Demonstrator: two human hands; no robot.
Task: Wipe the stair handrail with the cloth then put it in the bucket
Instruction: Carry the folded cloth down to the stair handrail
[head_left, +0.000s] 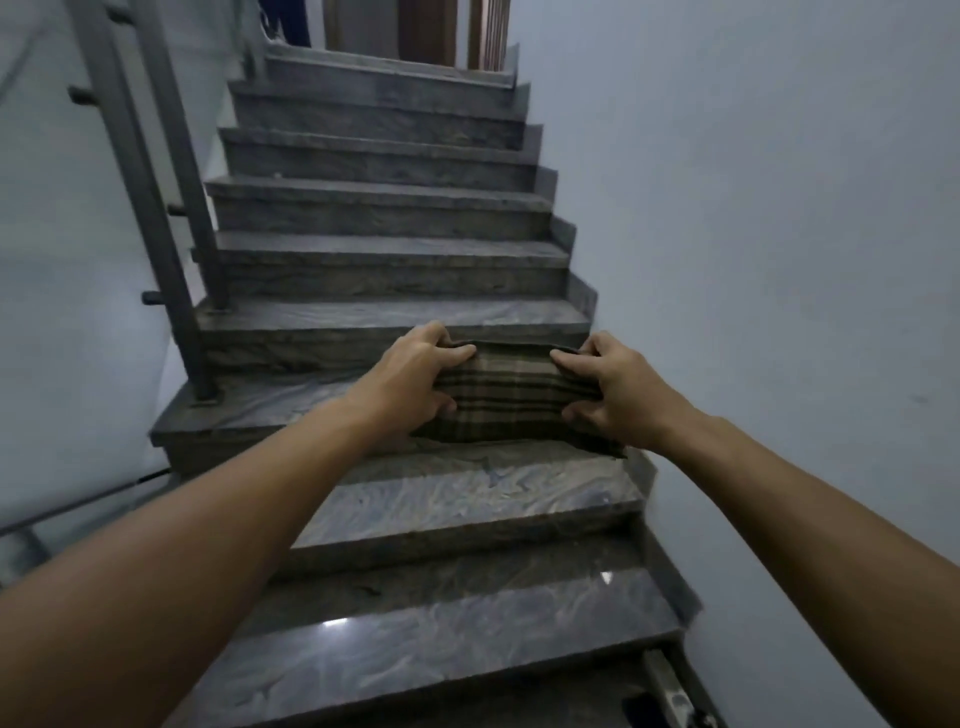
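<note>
Plaid in brown, tan and dark stripes, the cloth (511, 400) is stretched out flat between the person's two hands, held in the air out in front over the grey marble stairs (395, 312). The left hand (415, 371) has it by its left edge, fingers curled over the top hem and thumb tucked underneath, so that grip is pinched shut on the fabric. The right hand (605, 387) does the same on the opposite edge, fingers bent over the top and thumb pressing from below, also pinching the cloth. The fabric spans the whole gap between the two grips, its upper hem pulled fairly straight, its lower edge sagging a little, with the bottom right corner hanging down below the right wrist. Both bare forearms reach forward from the lower corners of the view.

The grey metal handrail (140, 171) runs up the left side of the flight on upright posts, well apart from the cloth and from both hands; nothing touches it. A pale wall (779, 234) closes the right side. Of containers, none is in sight from where I stand. The steps shine, with light glinting on the nearest treads.
</note>
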